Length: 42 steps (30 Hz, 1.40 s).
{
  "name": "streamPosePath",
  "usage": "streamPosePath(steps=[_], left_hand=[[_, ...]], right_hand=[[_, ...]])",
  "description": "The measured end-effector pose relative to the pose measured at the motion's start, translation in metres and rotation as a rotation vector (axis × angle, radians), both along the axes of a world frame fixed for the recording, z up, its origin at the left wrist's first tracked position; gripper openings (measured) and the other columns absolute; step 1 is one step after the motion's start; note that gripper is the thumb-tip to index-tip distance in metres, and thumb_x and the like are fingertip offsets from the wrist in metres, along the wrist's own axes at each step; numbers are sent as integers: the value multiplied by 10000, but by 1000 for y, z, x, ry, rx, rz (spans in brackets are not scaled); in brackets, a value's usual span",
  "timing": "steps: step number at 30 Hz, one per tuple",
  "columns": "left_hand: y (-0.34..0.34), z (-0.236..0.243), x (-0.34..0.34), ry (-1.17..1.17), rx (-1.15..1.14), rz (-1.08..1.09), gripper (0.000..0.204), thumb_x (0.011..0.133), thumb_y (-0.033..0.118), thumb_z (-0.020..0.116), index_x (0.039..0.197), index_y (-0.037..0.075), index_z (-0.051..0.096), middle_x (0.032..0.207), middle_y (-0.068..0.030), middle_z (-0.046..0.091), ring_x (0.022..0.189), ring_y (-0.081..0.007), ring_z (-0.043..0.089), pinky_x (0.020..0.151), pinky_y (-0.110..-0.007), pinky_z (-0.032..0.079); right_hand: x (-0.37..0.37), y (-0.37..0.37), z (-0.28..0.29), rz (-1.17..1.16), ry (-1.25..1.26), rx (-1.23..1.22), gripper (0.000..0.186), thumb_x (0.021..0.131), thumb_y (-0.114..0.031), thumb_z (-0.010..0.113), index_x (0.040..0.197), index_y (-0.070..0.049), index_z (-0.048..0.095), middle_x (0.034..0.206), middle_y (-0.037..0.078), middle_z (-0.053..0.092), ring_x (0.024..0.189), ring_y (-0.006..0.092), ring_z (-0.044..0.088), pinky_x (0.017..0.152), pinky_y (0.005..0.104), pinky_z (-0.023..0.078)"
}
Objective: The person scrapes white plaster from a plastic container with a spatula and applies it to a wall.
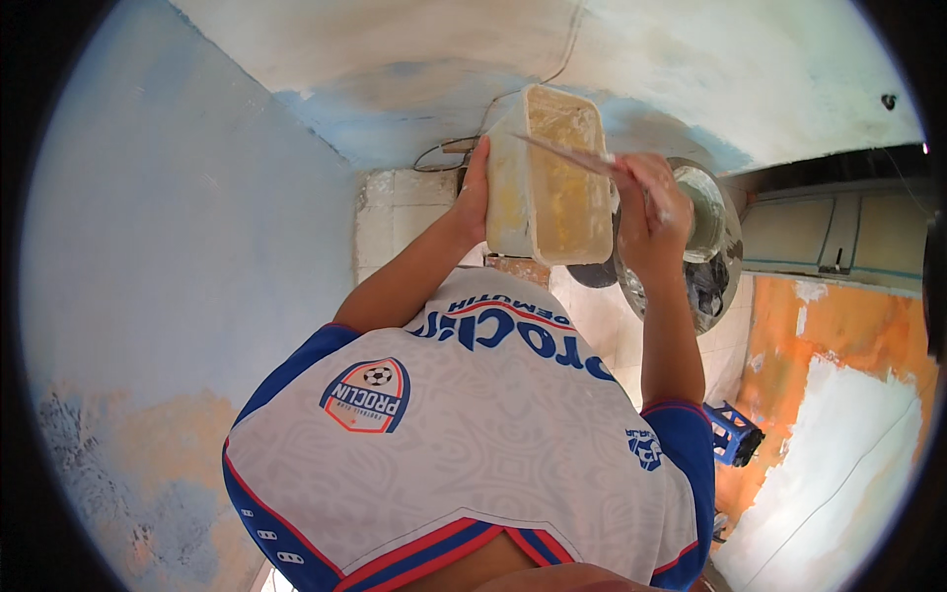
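Observation:
My left hand (475, 197) is closed on the side of a rectangular cream plastic tub (510, 212). The tub is tilted, so its inside shows, smeared with whitish and yellowish residue. In my right hand (655, 207) is a putty knife (567, 152), its thin blade seen nearly edge-on. The blade reaches left across the tub's opening; whether it touches the tub I cannot tell. My left fingers are mostly hidden behind the tub.
Beyond my right hand, a pale round container (702, 212) stands on a dark, stained round surface (728, 266). A blue plastic stool (728, 434) is lower right. A patchy blue wall (187, 257) rises on my left, and an orange wall (779, 335) with white patches on the right.

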<state>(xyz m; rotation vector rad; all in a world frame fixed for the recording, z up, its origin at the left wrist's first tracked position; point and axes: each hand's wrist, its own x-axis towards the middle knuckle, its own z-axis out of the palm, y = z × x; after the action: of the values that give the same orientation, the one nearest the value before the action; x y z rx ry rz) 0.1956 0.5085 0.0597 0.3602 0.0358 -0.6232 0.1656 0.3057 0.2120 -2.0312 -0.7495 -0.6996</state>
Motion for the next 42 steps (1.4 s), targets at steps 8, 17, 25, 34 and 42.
streamPosePath(steps=[8,17,25,34,42], left_hand=[[61,5,31,39,68,40,855,977,773,340,1526,129,465,1476,-117,560,1318,-281,573,1099,-456,483],[121,15,66,1,86,10,836,990,753,335,1516,119,475,1445,-117,584,1292,-266,593,1094,-442,488],[175,20,81,40,93,75,818,1003,741,306,1519,128,475,1463,-111,572,1324,-283,572,1114,-468,467],[214,16,97,15,18,5,819,1003,741,309,1522,127,467,1462,-111,573,1309,-283,583,1143,-472,443],[244,14,96,109,174,91,819,1001,743,306,1500,120,493,1419,-121,606,1275,-280,617,1080,-465,509]], right_hand=[[2,30,1,139,-12,-41,274,899,146,595,1099,-31,654,982,116,743,910,287,696,860,361,521],[66,109,15,33,-46,-50,294,866,135,614,1103,-34,656,989,127,732,918,321,679,862,387,498],[34,137,16,178,-136,-142,304,799,111,625,1047,-62,665,958,102,722,858,317,644,811,418,447],[74,204,23,150,-79,-52,259,826,159,572,1013,-6,643,943,164,703,891,339,627,826,409,508],[47,200,22,241,-99,-155,218,787,-6,717,987,-89,694,969,82,721,867,292,618,803,440,444]])
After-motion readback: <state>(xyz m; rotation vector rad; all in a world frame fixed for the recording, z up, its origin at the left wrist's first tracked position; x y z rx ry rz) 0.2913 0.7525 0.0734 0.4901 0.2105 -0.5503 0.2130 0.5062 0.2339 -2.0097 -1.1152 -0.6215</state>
